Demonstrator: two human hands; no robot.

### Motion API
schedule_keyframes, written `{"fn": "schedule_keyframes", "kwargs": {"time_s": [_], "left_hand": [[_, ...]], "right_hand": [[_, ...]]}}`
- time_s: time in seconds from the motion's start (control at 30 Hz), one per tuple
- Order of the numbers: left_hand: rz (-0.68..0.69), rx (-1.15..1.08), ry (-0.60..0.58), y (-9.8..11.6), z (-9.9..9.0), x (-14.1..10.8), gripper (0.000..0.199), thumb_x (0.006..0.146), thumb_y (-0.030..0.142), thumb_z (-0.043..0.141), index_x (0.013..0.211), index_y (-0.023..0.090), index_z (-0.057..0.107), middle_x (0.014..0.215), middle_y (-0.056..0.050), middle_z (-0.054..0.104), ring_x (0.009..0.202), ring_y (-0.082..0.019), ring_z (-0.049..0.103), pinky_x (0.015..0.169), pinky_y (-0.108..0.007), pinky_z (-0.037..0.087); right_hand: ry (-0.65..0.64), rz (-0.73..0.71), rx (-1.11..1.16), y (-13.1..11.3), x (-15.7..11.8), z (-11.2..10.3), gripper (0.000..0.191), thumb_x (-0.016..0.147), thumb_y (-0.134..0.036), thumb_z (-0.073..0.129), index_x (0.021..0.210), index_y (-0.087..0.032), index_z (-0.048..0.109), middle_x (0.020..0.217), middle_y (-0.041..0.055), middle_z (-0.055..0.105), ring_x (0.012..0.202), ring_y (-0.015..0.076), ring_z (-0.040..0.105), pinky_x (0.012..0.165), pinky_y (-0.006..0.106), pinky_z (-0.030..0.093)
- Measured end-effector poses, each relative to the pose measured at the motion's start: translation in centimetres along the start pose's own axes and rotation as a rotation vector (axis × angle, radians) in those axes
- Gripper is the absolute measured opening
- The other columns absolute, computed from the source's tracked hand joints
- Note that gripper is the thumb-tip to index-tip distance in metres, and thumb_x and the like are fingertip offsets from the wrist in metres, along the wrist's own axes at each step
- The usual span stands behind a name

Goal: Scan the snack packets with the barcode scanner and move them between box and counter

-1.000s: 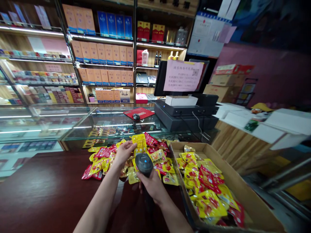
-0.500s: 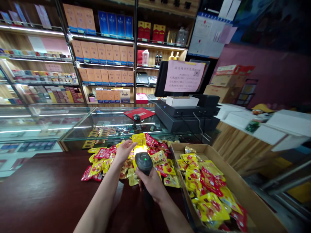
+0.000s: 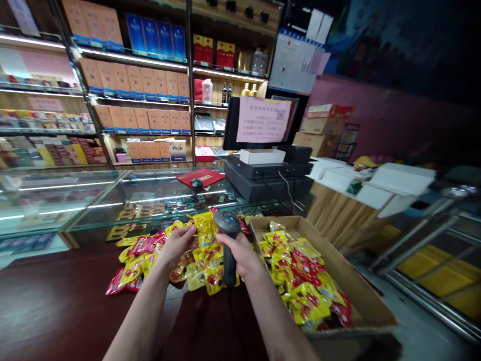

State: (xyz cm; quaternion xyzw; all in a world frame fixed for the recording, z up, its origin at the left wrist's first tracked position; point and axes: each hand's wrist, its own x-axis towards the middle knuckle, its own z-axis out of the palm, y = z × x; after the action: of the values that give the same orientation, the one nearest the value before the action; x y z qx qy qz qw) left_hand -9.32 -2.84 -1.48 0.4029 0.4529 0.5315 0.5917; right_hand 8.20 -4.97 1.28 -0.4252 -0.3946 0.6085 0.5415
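Barcode scanner (image 3: 226,224): matt dark plastic, smooth. Snack packets (image 3: 205,256): glossy printed foil film. Carton (image 3: 351,273): matt corrugated cardboard, rough edges. Counter (image 3: 56,306): smooth, polished dark-red top. Display case (image 3: 86,193): glossy glass.

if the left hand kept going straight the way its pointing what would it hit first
Most likely the yellow snack packet at the far edge of the pile, just past the fingertips of the left hand. Depth is hard to judge here, so they may already be touching.
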Motion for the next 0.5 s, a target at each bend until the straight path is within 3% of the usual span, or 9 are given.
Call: {"fn": "schedule_keyframes", "kwargs": {"time_s": [0.1, 0.2, 0.33, 0.5], "left_hand": [[-0.046, -0.121, -0.062, 0.9, 2.1, -0.6, 0.039, 0.074, 0.047, 0.067, 0.097, 0.015, 0.067, 0.092, -0.010, 0.068, 0.079, -0.018, 0.065, 0.069, -0.029, 0.053], [-0.084, -0.197, -0.205, 1.0, 5.3, -0.5, 0.053, 0.083, 0.058, 0.048, 0.109, 0.015, 0.064, 0.108, -0.015, 0.066, 0.096, -0.024, 0.064, 0.078, -0.035, 0.053], [-0.136, -0.217, -0.353, 0.0, 11.2, 0.7, 0.065, 0.084, 0.065, 0.034, 0.117, 0.016, 0.061, 0.115, -0.015, 0.064, 0.107, -0.026, 0.060, 0.087, -0.037, 0.050], [-0.205, -0.135, -0.485, -1.4, 19.1, 2.9, 0.075, 0.081, 0.072, 0.029, 0.121, 0.015, 0.059, 0.126, -0.016, 0.058, 0.119, -0.028, 0.053, 0.095, -0.040, 0.044]], "right_hand": [[0.023, -0.021, 0.044, -1.0, -0.5, -1.6, 0.036, 0.056, -0.031, 0.078, 0.088, -0.017, 0.069, 0.084, 0.0037, 0.071, 0.084, 0.0190, 0.064, 0.077, 0.029, 0.048], [0.074, -0.042, 0.070, -1.8, -1.3, -4.2, 0.037, 0.058, -0.031, 0.077, 0.091, -0.016, 0.068, 0.090, 0.0045, 0.071, 0.090, 0.0195, 0.064, 0.080, 0.028, 0.048], [0.168, -0.031, 0.131, -3.2, -2.6, -8.5, 0.036, 0.057, -0.029, 0.078, 0.089, -0.016, 0.068, 0.088, 0.0046, 0.071, 0.088, 0.0194, 0.065, 0.078, 0.028, 0.049], [0.399, -0.115, 0.162, -5.3, -4.0, -14.4, 0.035, 0.056, -0.028, 0.079, 0.087, -0.016, 0.069, 0.092, 0.0045, 0.071, 0.088, 0.0188, 0.064, 0.073, 0.025, 0.050]]}}
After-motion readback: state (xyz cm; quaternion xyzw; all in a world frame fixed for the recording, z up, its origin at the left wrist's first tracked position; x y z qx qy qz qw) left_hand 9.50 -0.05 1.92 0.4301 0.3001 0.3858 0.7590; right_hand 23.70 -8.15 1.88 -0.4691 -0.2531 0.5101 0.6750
